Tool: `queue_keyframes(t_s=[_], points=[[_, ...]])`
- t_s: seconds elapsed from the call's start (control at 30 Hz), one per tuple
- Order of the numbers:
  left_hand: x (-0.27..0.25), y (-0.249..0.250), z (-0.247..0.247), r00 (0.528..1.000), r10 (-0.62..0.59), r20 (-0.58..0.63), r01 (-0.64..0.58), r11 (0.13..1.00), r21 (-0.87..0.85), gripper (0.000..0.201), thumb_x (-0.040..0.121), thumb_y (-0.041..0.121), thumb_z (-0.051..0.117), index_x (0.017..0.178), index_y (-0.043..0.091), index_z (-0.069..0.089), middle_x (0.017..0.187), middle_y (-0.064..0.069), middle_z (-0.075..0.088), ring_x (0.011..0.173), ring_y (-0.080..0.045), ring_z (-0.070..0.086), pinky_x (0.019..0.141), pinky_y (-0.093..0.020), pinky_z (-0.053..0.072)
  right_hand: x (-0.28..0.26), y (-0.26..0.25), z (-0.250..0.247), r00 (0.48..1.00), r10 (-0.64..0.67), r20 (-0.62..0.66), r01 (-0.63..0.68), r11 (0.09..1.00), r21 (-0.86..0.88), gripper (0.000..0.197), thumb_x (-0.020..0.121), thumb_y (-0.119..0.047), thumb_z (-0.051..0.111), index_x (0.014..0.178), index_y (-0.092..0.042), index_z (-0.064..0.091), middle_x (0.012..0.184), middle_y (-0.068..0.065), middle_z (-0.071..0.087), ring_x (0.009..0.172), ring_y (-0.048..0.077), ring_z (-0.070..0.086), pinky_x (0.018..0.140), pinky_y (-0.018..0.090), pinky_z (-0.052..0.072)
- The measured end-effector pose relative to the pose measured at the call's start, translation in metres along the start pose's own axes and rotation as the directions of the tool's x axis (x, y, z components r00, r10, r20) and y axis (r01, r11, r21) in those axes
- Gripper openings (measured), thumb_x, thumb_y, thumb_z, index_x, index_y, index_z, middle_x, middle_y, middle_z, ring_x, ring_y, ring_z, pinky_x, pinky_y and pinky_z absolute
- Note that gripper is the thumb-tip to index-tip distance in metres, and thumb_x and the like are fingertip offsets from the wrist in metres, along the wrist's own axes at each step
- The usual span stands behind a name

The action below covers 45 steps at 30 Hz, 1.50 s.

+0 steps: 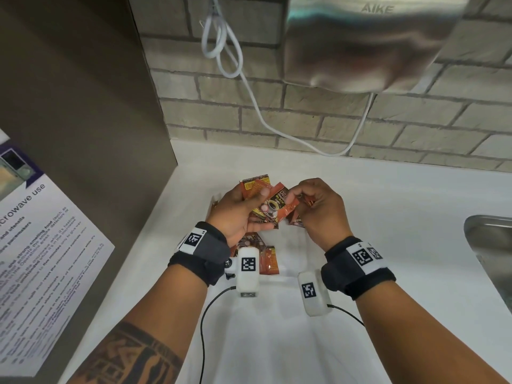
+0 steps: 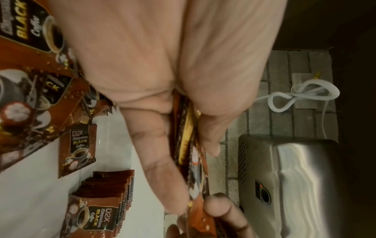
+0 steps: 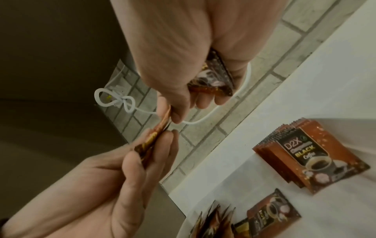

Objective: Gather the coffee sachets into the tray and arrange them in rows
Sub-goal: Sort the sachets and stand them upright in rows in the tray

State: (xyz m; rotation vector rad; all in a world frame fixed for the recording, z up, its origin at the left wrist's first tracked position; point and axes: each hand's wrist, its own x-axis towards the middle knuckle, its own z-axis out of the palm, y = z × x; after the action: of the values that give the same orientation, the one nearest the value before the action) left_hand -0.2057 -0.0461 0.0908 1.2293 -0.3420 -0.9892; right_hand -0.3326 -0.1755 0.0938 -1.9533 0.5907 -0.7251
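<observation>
Both hands [image 1: 243,209] hold glossy brown sachets [image 1: 273,207] — "BLACK Coffee".

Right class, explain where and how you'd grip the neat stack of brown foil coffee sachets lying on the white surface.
Probably from above, pinching the stack of brown foil coffee sachets across its two opposite side edges. It lies flat on the white surface, slightly fanned, so squeezing the sides should keep the thin packs together.
</observation>
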Motion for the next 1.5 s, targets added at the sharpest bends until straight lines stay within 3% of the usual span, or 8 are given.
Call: queue_keyframes(t_s=[0.23,0.33,0.47,0.63,0.8,0.97,1.3,1.5], points=[[0.002,-0.004,0.005,0.995,0.050,-0.083,-0.061,0.990,-0.131,0.037,0.099,0.011,0.060,0.135,0.006,0.052,0.117,-0.018,0.069,0.092,-0.029,0.073,0.060,-0.034,0.062,-0.001,-0.009,0.006,0.934,0.358,0.018,-0.322,0.818,0.477,0.014,0.101,-0.013,0.054,0.110,-0.011,0.066,0.078,0.010,0.062,0.063,0.025,0.057,0.070,0.044,0.052],[0.003,-0.004,0.008,0.993,0.082,-0.083,-0.092,0.989,-0.115,0.038,0.100,0.014,0.060,0.137,0.008,0.051,0.122,-0.017,0.068,0.095,-0.027,0.073,0.063,-0.036,0.062,-0.002,-0.013,0.012,0.900,0.402,0.167,-0.426,0.738,0.523,0.032,0.093,-0.031,0.070,0.115,-0.009,0.062,0.087,0.010,0.064,0.072,0.023,0.058,0.070,0.036,0.052],[0.001,-0.005,0.012,0.996,0.082,-0.030,-0.085,0.993,-0.076,0.034,0.099,0.015,0.060,0.134,0.012,0.057,0.120,-0.013,0.070,0.099,-0.029,0.071,0.068,-0.042,0.064,0.000,-0.016,0.016,0.917,0.369,0.151,-0.390,0.749,0.536,0.041,0.082,0.004,0.076,0.119,-0.004,0.061,0.098,0.010,0.071,0.078,0.019,0.068,0.056,0.023,0.053],[-0.001,-0.003,0.007,0.999,0.032,-0.020,-0.035,0.980,-0.196,0.034,0.101,0.009,0.052,0.135,0.007,0.055,0.108,-0.014,0.071,0.091,-0.030,0.070,0.063,-0.041,0.063,0.004,-0.016,0.007,0.912,0.365,0.189,-0.398,0.668,0.629,0.046,0.086,0.013,0.058,0.127,-0.007,0.060,0.112,0.023,0.067,0.094,0.036,0.068,0.064,0.033,0.055],[-0.002,0.001,0.004,0.996,0.067,-0.054,-0.074,0.986,-0.151,0.031,0.098,0.005,0.057,0.127,0.014,0.057,0.104,-0.009,0.072,0.085,-0.026,0.072,0.054,-0.037,0.062,0.005,-0.017,-0.002,0.921,0.344,0.185,-0.386,0.728,0.567,0.037,0.096,0.000,0.050,0.125,-0.019,0.064,0.107,0.011,0.070,0.101,0.024,0.072,0.088,0.046,0.052],[-0.005,-0.001,0.011,0.993,0.116,-0.005,-0.116,0.993,0.005,0.026,0.095,0.016,0.066,0.121,0.014,0.062,0.099,-0.006,0.073,0.085,-0.023,0.071,0.051,-0.028,0.059,0.000,-0.019,0.004,0.942,0.259,0.215,-0.319,0.891,0.324,0.032,0.083,-0.008,0.079,0.111,-0.008,0.066,0.076,0.000,0.069,0.061,0.012,0.060,0.067,0.034,0.050],[0.001,-0.005,0.007,0.980,0.107,-0.167,-0.095,0.992,0.078,0.017,0.105,0.026,0.050,0.119,0.020,0.059,0.116,-0.011,0.069,0.092,-0.026,0.074,0.056,-0.035,0.061,0.006,-0.016,0.000,0.938,0.340,0.062,-0.344,0.902,0.261,0.020,0.085,-0.001,0.070,0.103,-0.009,0.066,0.095,0.014,0.074,0.078,0.038,0.069,0.073,0.053,0.058],[-0.001,-0.006,0.016,0.983,0.179,-0.043,-0.168,0.967,0.189,0.025,0.104,0.009,0.050,0.116,0.025,0.064,0.121,-0.025,0.062,0.103,-0.037,0.070,0.075,-0.047,0.062,0.005,-0.011,0.009,0.980,0.192,0.051,-0.195,0.978,0.072,0.027,0.078,-0.006,0.073,0.095,-0.024,0.063,0.080,-0.011,0.065,0.073,0.019,0.066,0.069,0.042,0.059]])
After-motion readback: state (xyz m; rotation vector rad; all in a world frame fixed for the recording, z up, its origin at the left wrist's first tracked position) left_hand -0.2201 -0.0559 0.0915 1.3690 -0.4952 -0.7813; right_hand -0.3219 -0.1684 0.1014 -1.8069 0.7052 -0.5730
